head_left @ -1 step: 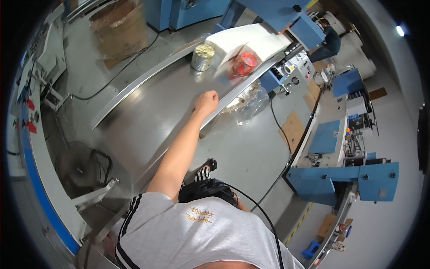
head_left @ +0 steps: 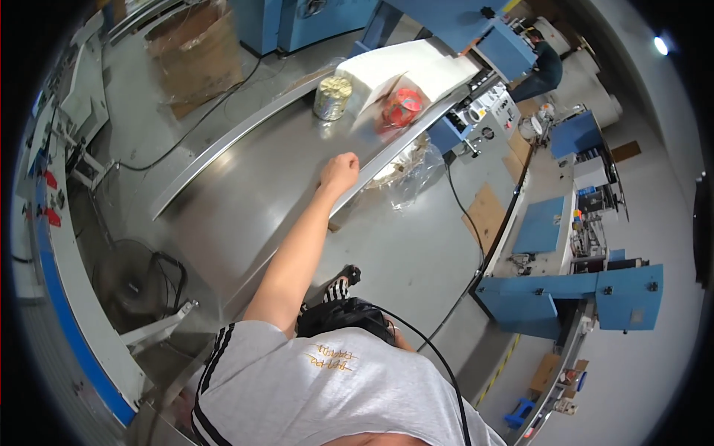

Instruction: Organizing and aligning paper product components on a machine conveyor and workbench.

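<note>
My left hand [head_left: 339, 172] reaches far out over a long stainless steel table [head_left: 238, 215]. Its fingers are curled into a fist that rests at the table's right edge rail, and I see nothing in it. Beyond the hand on the tabletop stand a shiny silver and gold wrapped roll [head_left: 332, 97] and a clear packet with red contents [head_left: 401, 108]. Both sit at the foot of a white sheet stack [head_left: 420, 65] coming off a blue machine [head_left: 506, 48]. My right hand is out of view.
A crumpled clear plastic bag [head_left: 407, 175] lies under the table's right edge. A wrapped cardboard box [head_left: 195, 52] stands at the back left and a floor fan [head_left: 137, 279] at the left. Blue machines [head_left: 595, 286] stand at the right, and another person [head_left: 547, 63] works at the back.
</note>
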`<state>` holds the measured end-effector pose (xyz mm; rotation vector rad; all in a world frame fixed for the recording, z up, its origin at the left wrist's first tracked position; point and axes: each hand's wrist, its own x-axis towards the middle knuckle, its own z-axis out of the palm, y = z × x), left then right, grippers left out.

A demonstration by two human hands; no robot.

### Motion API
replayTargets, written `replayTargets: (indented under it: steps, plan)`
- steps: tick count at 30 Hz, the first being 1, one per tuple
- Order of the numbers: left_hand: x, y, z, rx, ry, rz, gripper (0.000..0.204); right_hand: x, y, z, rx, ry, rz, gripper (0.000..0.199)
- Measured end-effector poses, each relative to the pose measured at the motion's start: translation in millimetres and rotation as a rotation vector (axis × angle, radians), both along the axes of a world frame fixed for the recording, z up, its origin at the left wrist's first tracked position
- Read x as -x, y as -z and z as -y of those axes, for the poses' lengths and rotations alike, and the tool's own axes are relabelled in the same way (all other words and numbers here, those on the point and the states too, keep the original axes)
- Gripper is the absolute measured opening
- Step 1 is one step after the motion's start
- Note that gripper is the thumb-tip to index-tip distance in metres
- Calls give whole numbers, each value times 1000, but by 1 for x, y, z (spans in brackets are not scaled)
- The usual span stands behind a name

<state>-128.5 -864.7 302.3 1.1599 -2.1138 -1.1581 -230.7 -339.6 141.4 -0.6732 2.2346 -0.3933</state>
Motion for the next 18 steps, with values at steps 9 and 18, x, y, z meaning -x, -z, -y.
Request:
replayTargets:
  steps: [9, 18]
  plan:
    - [1, -4, 2, -5, 21, 36, 16, -24, 32, 11, 101, 86, 72, 29]
    - [-2, 2, 4, 20, -9, 4, 18, -52, 58, 29, 176, 136, 143, 29]
